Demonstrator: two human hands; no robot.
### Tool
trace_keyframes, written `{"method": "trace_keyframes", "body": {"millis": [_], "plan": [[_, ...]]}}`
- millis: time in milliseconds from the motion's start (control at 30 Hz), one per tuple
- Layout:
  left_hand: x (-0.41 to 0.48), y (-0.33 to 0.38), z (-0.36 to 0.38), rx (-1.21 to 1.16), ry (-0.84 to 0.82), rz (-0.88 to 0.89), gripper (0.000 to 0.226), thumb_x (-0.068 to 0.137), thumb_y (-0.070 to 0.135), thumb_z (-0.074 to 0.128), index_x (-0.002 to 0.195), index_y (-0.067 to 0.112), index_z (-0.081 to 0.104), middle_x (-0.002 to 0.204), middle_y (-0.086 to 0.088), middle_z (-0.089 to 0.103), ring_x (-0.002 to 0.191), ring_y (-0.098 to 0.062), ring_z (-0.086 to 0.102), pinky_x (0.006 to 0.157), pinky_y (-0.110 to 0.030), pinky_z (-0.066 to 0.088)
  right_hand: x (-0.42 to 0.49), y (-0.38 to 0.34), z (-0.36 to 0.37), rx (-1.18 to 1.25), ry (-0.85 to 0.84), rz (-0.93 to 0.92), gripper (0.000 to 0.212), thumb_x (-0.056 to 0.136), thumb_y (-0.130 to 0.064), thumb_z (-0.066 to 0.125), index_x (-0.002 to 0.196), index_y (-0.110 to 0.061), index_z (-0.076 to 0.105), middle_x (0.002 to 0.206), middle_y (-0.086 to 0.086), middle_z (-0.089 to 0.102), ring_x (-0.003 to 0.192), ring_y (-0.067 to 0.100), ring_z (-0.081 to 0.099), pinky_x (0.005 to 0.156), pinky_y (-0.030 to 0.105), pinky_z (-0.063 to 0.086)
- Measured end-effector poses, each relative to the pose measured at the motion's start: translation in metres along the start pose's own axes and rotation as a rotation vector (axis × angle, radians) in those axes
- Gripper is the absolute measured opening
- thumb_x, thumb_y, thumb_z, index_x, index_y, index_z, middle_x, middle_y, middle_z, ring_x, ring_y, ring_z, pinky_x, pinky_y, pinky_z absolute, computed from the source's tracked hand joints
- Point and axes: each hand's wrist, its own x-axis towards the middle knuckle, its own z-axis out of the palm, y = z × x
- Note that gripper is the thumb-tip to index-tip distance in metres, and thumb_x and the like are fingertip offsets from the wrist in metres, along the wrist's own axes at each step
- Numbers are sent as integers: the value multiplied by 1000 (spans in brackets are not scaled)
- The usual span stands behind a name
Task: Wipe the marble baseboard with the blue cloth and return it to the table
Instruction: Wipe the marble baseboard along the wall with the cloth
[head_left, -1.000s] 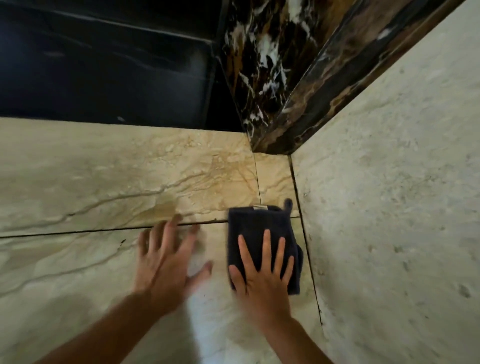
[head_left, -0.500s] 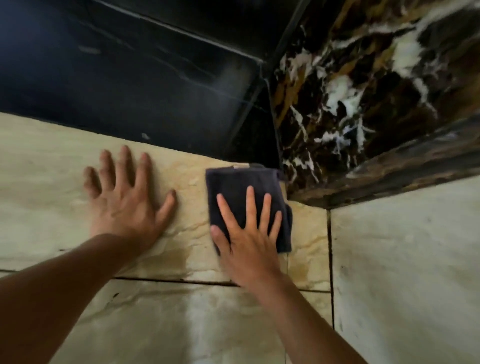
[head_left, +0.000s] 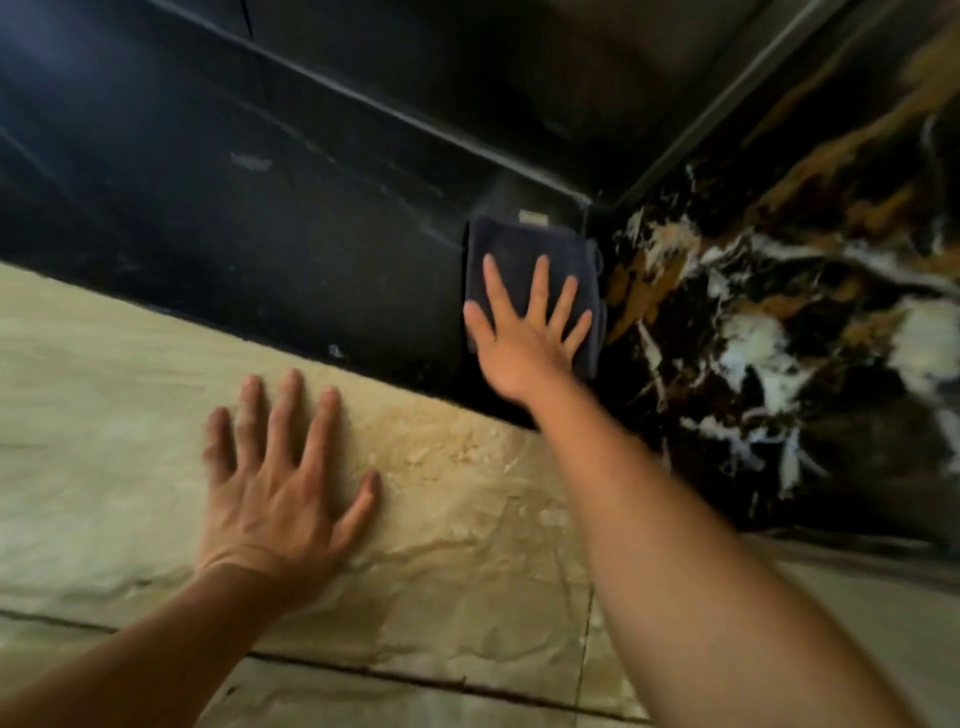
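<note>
The dark blue cloth (head_left: 522, 247), folded into a square, lies flat against the black marble baseboard (head_left: 260, 208) right at the corner. My right hand (head_left: 524, 338) presses it there with fingers spread, covering its lower half. A small white tag shows at the cloth's top edge. My left hand (head_left: 275, 483) rests palm down on the beige floor tile (head_left: 467, 519), fingers apart and holding nothing, just short of the baseboard's foot.
A black marble panel with white and gold veins (head_left: 779, 338) meets the baseboard at the corner, right beside the cloth. Dark grout lines cross the floor near my forearms. No table is in view.
My right hand has slid the cloth forward off the floor tile and up onto the black baseboard. My left hand has moved forward along the floor. The view has tilted up.
</note>
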Motion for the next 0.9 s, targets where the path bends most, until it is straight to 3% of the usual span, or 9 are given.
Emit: {"method": "trace_keyframes", "body": {"millis": [133,267,333,433,567,667,767,833,900], "plan": [[5,3,-13,-69,-74,-40,97,77,77,4,157,24,-10,165,-11,-24,151,-35,-28,124,-55,-9,-108,11,43,-12,60,-39,58,92,-70,3,145,-58,-20,164,2,-25,147,34,-29,115,64,-14],[5,4,-18,-96,-124,-28,98,76,77,4,156,23,-9,164,-12,-23,151,-36,-26,124,-57,-7,-163,25,63,-42,-74,3,59,88,-77,-2,143,-62,-18,155,-7,-42,142,30,-40,111,64,-18],[6,3,-21,-113,-110,-28,97,79,75,12,158,19,6,167,-14,-8,153,-39,-14,124,-59,-1,-134,27,49,-49,-83,-9,58,86,-78,-3,138,-65,-25,149,-10,-51,138,29,-46,109,64,-22],[4,2,-20,-118,-95,14,94,82,70,22,156,12,26,166,-21,14,153,-45,4,122,-64,9,-45,17,15,-59,-59,13,60,85,-76,4,133,-66,-30,157,-4,-40,144,35,-34,111,63,-18],[4,0,-9,-94,-19,16,91,84,68,28,153,10,36,164,-23,24,151,-47,14,119,-67,15,71,-21,-30,3,-125,87,61,87,-77,11,139,-66,-18,161,-3,-32,145,38,-30,111,64,-16],[6,0,-3,-74,51,23,89,84,66,33,152,10,39,163,-23,28,151,-48,16,118,-67,16,91,-32,-38,10,-110,87,60,87,-77,12,140,-66,-15,162,-4,-30,146,37,-29,111,63,-17],[7,-3,2,-36,53,37,88,86,68,31,155,13,32,165,-21,21,153,-46,9,120,-65,13,53,-29,-21,-46,-111,2,60,86,-77,4,137,-64,-25,161,-3,-32,145,35,-31,111,62,-18],[6,-3,2,-25,56,24,89,86,69,31,157,16,27,167,-20,15,154,-45,4,121,-64,12,-7,-24,5,-64,-89,-87,58,84,-76,0,130,-66,-35,158,-4,-38,144,33,-34,110,61,-21],[6,-2,1,-20,31,8,90,85,70,31,158,17,25,168,-20,13,154,-44,2,122,-64,10,-85,-19,36,-58,-84,-131,59,87,-74,3,133,-64,-33,153,-5,-45,141,32,-40,108,59,-25]]}}
